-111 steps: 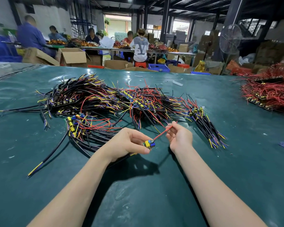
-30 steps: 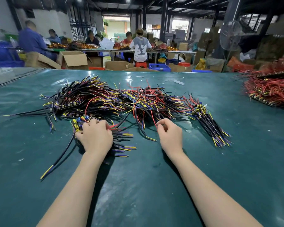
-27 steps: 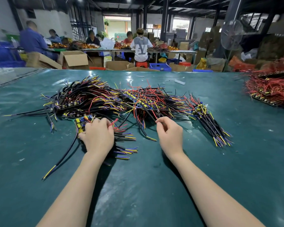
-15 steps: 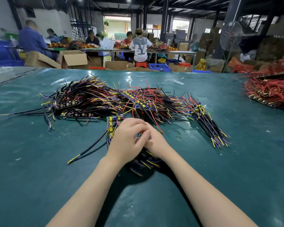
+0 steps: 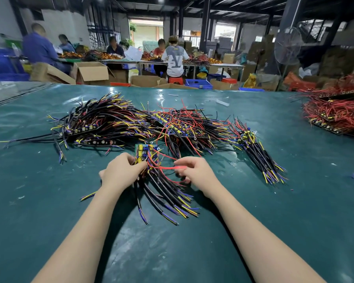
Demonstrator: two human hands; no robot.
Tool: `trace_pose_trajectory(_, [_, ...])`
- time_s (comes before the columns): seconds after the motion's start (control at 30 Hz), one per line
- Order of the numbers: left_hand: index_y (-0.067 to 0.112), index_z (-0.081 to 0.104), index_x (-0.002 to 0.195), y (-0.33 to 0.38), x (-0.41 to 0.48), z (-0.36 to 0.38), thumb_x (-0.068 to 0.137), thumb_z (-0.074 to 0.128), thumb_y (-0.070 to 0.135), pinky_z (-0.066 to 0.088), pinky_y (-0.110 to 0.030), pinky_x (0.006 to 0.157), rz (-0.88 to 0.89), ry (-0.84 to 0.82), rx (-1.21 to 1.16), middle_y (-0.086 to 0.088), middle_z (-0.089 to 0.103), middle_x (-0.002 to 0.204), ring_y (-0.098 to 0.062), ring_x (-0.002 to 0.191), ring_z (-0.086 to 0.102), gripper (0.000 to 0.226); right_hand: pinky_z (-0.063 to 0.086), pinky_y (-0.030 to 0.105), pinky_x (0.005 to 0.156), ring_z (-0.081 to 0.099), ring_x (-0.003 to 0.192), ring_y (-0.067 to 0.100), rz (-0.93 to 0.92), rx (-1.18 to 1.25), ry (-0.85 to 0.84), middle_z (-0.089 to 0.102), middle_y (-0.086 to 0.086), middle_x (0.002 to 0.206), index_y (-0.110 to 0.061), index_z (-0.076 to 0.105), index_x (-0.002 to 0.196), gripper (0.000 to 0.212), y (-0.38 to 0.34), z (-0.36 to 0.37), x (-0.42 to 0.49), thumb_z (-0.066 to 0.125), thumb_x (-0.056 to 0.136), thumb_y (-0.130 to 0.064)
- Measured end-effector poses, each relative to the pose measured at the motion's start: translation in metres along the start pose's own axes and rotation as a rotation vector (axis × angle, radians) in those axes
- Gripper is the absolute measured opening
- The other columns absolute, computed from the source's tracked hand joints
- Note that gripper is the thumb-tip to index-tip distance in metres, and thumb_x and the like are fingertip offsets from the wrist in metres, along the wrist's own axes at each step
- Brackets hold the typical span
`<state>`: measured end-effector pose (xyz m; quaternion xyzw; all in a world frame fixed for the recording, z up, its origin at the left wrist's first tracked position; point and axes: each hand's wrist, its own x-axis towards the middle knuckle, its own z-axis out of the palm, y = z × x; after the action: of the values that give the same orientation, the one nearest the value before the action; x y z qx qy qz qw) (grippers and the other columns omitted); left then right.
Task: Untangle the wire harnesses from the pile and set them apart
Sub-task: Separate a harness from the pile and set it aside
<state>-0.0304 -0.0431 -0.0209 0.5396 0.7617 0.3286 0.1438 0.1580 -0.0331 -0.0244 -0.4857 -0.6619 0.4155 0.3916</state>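
Grip left: your left hand [image 5: 121, 173] curls its fingers round the harness [image 5: 164, 193], clamped on the black cables just below its small green board [image 5: 144, 150].
Grip right: your right hand [image 5: 196, 172] pinches a red wire [image 5: 166, 167] between thumb and fingertips; the wire loops from the board end across to that hand.
Harness: lies on the green table mat [image 5: 49, 201] between your hands, board end away from you, cables fanned toward you, with yellow and purple tips.
Pile: main tangle [image 5: 131, 121] just behind the board, black, red and yellow wires; whether they touch, cannot tell.
Side bundle: separate bunch [image 5: 258, 154] to your right, apart from the held harness.
Far right: red wire heap [image 5: 335, 113] at the table edge.
Background: seated people [image 5: 174, 58], cardboard box [image 5: 91, 72], standing fan [image 5: 288, 45].
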Motion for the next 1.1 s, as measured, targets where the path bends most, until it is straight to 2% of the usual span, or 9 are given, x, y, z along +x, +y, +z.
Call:
trace_pose_trajectory(0.13, [0.020, 0.046, 0.083, 0.009, -0.002, -0.010, 0.086, 0.063, 0.012, 0.040, -0.031, 0.067, 0.287, -0.038, -0.579, -0.001, 0.057, 0.077, -0.012, 0.068, 0.055, 0.020, 0.037, 0.021, 0.051, 0.047, 0.055, 0.013, -0.040, 0.067, 0.310, 0.055, 0.002, 0.061, -0.016, 0.061, 0.067, 0.025, 0.005, -0.008, 0.004, 0.056, 0.083, 0.002])
trace_pose_trajectory(0.23, [0.025, 0.048, 0.079, 0.016, -0.001, -0.019, 0.087, 0.058, 0.004, 0.042, -0.022, 0.055, 0.311, -0.150, -0.792, 0.008, 0.062, 0.063, 0.001, 0.052, 0.055, 0.025, 0.036, 0.013, 0.045, 0.047, 0.049, 0.005, -0.135, 0.258, 0.417, 0.053, -0.003, 0.057, -0.021, 0.055, 0.062, 0.030, -0.003, -0.015, 0.002, 0.055, 0.088, -0.007])
trace_pose_trajectory(0.33, [0.022, 0.053, 0.079, 0.017, -0.002, -0.020, 0.087, 0.055, 0.000, 0.046, -0.017, 0.055, 0.269, -0.248, -0.903, 0.012, 0.063, 0.056, 0.000, 0.049, 0.057, 0.024, 0.039, 0.012, 0.042, 0.051, 0.049, -0.001, -0.072, 0.438, 0.293, 0.056, -0.002, 0.066, -0.020, 0.053, 0.076, 0.018, -0.011, -0.011, 0.001, 0.052, 0.092, -0.012])
trace_pose_trajectory(0.47, [0.015, 0.056, 0.081, 0.021, -0.008, -0.019, 0.089, 0.049, -0.001, 0.047, -0.010, 0.052, 0.246, -0.342, -0.991, 0.012, 0.064, 0.057, 0.001, 0.051, 0.059, 0.019, 0.051, 0.020, 0.053, 0.065, 0.058, 0.012, 0.212, 0.784, -0.155, 0.067, 0.002, 0.066, -0.015, 0.056, 0.084, 0.025, -0.015, -0.001, -0.006, 0.040, 0.096, -0.029])
trace_pose_trajectory(0.63, [0.019, 0.063, 0.102, 0.021, -0.012, -0.012, 0.093, 0.047, 0.006, 0.051, -0.012, 0.070, 0.227, -0.510, -0.882, 0.011, 0.072, 0.080, 0.000, 0.071, 0.065, 0.022, 0.053, 0.022, 0.054, 0.065, 0.054, 0.012, 0.193, 0.860, -0.243, 0.068, 0.002, 0.062, -0.014, 0.070, 0.069, 0.044, -0.016, 0.001, -0.006, 0.037, 0.096, -0.025])
trace_pose_trajectory(0.77, [0.018, 0.058, 0.121, 0.020, -0.015, -0.003, 0.095, 0.048, 0.012, 0.042, -0.018, 0.091, 0.361, -0.563, -0.467, 0.005, 0.066, 0.103, -0.002, 0.088, 0.059, 0.029, 0.054, 0.024, 0.051, 0.063, 0.054, 0.013, 0.205, 0.748, -0.241, 0.068, 0.004, 0.065, -0.005, 0.063, 0.082, 0.025, -0.011, -0.006, -0.004, 0.039, 0.090, -0.007])
trace_pose_trajectory(0.83, [0.024, 0.059, 0.113, 0.021, -0.017, 0.000, 0.094, 0.051, 0.014, 0.044, -0.015, 0.085, 0.379, -0.566, -0.439, 0.005, 0.068, 0.100, 0.000, 0.082, 0.060, 0.023, 0.054, 0.025, 0.052, 0.063, 0.053, 0.010, 0.163, 0.607, -0.270, 0.067, 0.002, 0.063, -0.006, 0.063, 0.081, 0.023, -0.008, -0.004, -0.005, 0.042, 0.090, 0.000])
trace_pose_trajectory(0.97, [0.021, 0.058, 0.095, 0.018, -0.016, 0.002, 0.090, 0.058, 0.019, 0.039, -0.030, 0.073, 0.305, -0.491, -0.445, -0.011, 0.067, 0.083, -0.017, 0.070, 0.054, 0.006, 0.056, 0.024, 0.053, 0.064, 0.054, 0.008, 0.103, 0.539, -0.244, 0.068, 0.000, 0.062, -0.006, 0.064, 0.078, 0.018, -0.004, -0.003, -0.006, 0.052, 0.088, 0.002])
trace_pose_trajectory(1.1, [0.027, 0.056, 0.082, 0.020, -0.017, 0.005, 0.087, 0.062, 0.027, 0.039, -0.022, 0.071, 0.335, -0.476, -0.421, 0.008, 0.063, 0.074, -0.009, 0.066, 0.053, 0.007, 0.053, 0.021, 0.050, 0.059, 0.053, 0.004, 0.059, 0.463, -0.167, 0.062, -0.003, 0.061, -0.007, 0.062, 0.071, 0.016, -0.002, -0.005, -0.006, 0.058, 0.085, 0.001])
